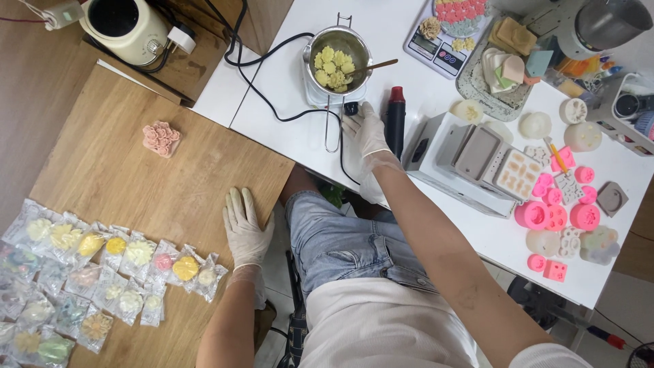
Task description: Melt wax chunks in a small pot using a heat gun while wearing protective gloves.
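Note:
My left hand, in a thin clear glove, lies flat and open on the edge of the wooden table, holding nothing. My gloved right hand reaches onto the white table and touches the small black knob at the front of a little heater plate. On that plate stands a steel pot filled with pale yellow chunks, a wooden stick leaning in it. A black tool with a red cap lies just right of my right hand.
Several small bagged moulded pieces lie in rows at the wooden table's left; a pink flower-shaped piece lies alone. To the right are a grey box, pink and white silicone moulds, a kitchen scale. A cream kettle and black cables lie at the back.

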